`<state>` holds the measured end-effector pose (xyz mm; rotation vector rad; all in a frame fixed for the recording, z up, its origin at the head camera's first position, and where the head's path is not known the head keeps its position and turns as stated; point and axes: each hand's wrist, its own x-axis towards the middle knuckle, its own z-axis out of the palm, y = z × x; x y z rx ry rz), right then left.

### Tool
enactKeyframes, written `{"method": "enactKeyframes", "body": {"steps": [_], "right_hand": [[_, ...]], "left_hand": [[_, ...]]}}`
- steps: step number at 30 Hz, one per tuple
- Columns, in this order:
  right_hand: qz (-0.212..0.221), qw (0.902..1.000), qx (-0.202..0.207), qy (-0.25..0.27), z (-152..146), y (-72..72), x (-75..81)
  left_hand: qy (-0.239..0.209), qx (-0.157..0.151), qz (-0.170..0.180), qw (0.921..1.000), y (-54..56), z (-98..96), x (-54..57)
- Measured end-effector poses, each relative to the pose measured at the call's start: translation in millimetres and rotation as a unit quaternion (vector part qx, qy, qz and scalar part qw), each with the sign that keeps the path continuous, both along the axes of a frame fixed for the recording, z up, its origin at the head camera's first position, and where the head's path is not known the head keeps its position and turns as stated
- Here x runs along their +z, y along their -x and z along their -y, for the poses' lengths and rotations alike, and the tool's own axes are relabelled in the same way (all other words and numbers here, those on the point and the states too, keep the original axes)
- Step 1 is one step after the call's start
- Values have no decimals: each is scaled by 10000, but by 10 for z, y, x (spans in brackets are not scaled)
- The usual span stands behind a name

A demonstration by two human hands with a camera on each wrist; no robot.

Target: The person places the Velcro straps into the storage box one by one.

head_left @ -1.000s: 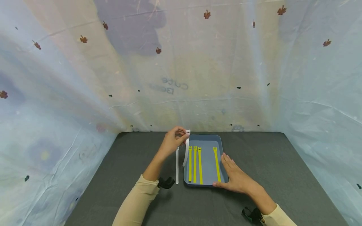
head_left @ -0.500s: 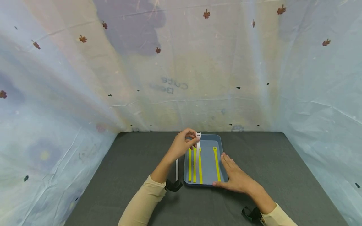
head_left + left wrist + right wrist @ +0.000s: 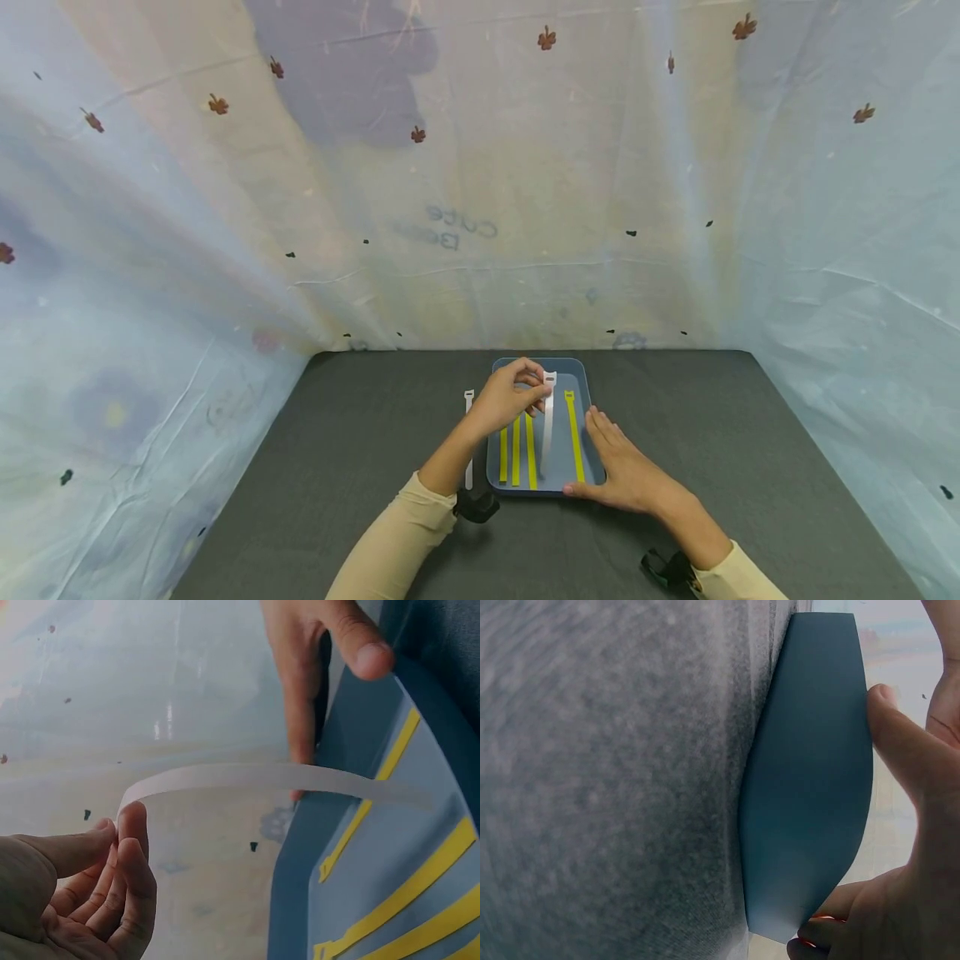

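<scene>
My left hand [image 3: 510, 400] pinches a white hook-and-loop cable tie [image 3: 548, 425] near its slotted head, between thumb and fingertips. In the left wrist view the white strap curves away from the fingers over the tray. It hangs between three yellow cable ties [image 3: 530, 454] on the left of the blue-grey tray [image 3: 558, 478] and a single yellow cable tie [image 3: 574, 442] on the right. Whether its tail touches the tray floor, I cannot tell. With fingers straight, my right hand [image 3: 626, 468] rests against the tray's near right corner, thumb on the front rim [image 3: 862, 750].
Left of the tray, another white cable tie [image 3: 468, 475] lies on the dark grey tabletop [image 3: 360, 433], partly behind the left forearm. A patterned plastic sheet [image 3: 525, 208] hangs behind and along both sides of the table.
Carrying the white cable tie, my left hand has moved right from the tray's left edge to over its middle, and lately somewhat lower. The right hand and tray have stayed put.
</scene>
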<state>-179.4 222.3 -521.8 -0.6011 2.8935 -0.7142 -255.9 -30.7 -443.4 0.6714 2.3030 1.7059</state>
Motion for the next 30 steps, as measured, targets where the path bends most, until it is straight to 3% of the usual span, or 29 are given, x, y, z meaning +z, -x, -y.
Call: {"method": "enactKeyframes", "body": {"steps": [5,11,19,30], "right_hand": [[37,10000,-18,-18,-3,0,3],[7,10000,-14,-35,2,2,4],[-23,10000,-33,-23,11,-2,1],[-138,9999,12,-59,9,-6,-3]], "left_hand": [[40,0,59,10000,59,-56,-83],[5,74,32,10000,226,-102,-183],[-48,431,-16,9991,487,-147,-287],[193,781,194,9966,666,-215,-447]]}}
